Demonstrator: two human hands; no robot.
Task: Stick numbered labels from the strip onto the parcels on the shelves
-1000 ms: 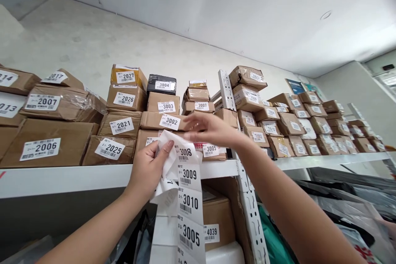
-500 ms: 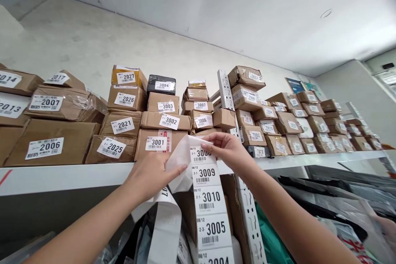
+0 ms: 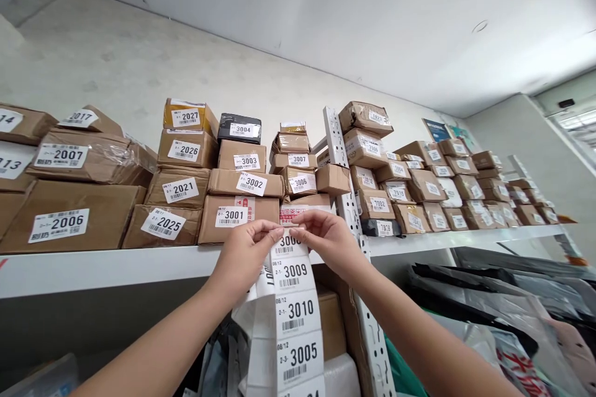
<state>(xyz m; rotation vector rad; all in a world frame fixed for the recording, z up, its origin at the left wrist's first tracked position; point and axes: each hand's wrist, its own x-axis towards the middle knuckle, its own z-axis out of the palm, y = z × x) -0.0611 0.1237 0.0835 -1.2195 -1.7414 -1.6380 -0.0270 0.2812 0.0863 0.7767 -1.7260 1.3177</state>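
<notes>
Left hand (image 3: 242, 257) + right hand (image 3: 335, 248) pinching a long white paper label strip (image 3: 298, 310) up top, rest just dangles below.

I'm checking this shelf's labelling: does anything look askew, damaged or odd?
The label on the 2025 box slants against the box's edges. The 2007 box looks crumpled, with wrinkled clear tape toward the right. On the label strip, 3005 follows 3010, breaking the count.

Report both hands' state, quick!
Left hand: closed, pinching the label strip at its top left.
Right hand: closed, pinching the same strip at its top right.
</notes>
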